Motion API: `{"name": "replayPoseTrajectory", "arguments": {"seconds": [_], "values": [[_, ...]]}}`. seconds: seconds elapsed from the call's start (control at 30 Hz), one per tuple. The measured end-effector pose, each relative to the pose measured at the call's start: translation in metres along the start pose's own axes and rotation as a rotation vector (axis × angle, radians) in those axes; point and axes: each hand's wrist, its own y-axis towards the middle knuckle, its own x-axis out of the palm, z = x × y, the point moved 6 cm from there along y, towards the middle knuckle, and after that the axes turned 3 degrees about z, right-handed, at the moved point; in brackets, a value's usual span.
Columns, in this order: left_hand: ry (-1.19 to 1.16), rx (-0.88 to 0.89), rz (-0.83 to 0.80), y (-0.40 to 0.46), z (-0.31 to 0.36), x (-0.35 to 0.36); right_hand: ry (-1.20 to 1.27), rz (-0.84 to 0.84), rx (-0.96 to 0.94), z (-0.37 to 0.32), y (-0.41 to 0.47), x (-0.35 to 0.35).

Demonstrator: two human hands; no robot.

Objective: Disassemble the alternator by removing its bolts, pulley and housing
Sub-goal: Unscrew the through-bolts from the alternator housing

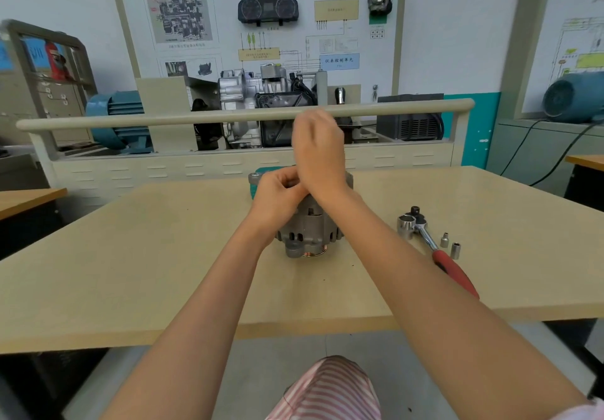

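Observation:
The grey alternator stands on the beige table with its ribbed housing toward me and a copper-coloured ring at its bottom front. My left hand is closed on the alternator's top left edge. My right hand is raised above the alternator and motion-blurred, with its fingers pinched together. A thin dark bolt seems to stick out of that hand to the right. My hands and wrists hide the top of the alternator and its pulley.
A ratchet wrench with a red handle and a large socket lies right of the alternator, with two small sockets beside it. A green object sits behind the alternator. A beige rail and a training stand rise behind the table.

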Motion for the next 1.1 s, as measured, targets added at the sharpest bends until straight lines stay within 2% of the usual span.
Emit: {"name": "replayPoseTrajectory", "arguments": {"seconds": [0.07,0.1,0.17,0.23,0.3,0.43,0.5,0.6,0.67,0.7,0.83,0.9,0.97,1.03,1.1], "values": [[0.012,-0.038,0.03,0.002,-0.004,-0.002,-0.529,0.038,-0.177,-0.005,-0.008,0.002],[0.013,-0.052,0.036,0.002,-0.005,-0.001,-0.697,0.061,-0.189,-0.005,-0.01,0.002],[0.011,-0.047,0.039,0.002,-0.004,0.0,-0.749,0.102,-0.157,-0.005,-0.01,-0.001],[0.004,-0.021,0.033,0.001,-0.001,0.001,-0.541,0.106,-0.134,-0.007,-0.006,-0.005],[0.003,0.014,0.021,0.0,0.002,0.003,-0.225,0.033,-0.082,-0.006,0.002,-0.004],[-0.004,0.025,-0.025,0.001,0.002,0.006,0.422,-0.073,0.29,0.005,0.011,0.001],[-0.015,0.018,-0.031,0.001,0.001,0.006,0.6,-0.053,0.437,0.013,0.015,0.0],[-0.019,0.007,-0.011,0.002,-0.001,0.005,0.785,-0.015,0.52,0.019,0.017,-0.001],[-0.012,0.021,0.002,0.002,0.0,0.004,0.723,-0.009,0.494,0.016,0.014,0.001],[-0.011,0.031,-0.001,0.002,0.0,0.004,0.615,-0.002,0.427,0.013,0.012,0.001],[0.002,0.011,0.028,0.0,-0.001,0.002,-0.212,0.107,-0.088,-0.006,-0.004,-0.005],[0.017,-0.009,0.042,0.0,-0.002,0.002,-0.505,0.216,-0.182,-0.014,-0.011,-0.007],[0.015,-0.005,0.042,0.0,-0.001,0.003,-0.474,0.239,-0.19,-0.018,-0.012,-0.008],[0.006,0.011,0.034,-0.001,0.001,0.003,-0.248,0.193,-0.146,-0.018,-0.006,-0.008],[0.01,0.032,0.013,-0.001,0.003,0.003,0.01,0.129,-0.019,-0.011,0.002,-0.008]]}}
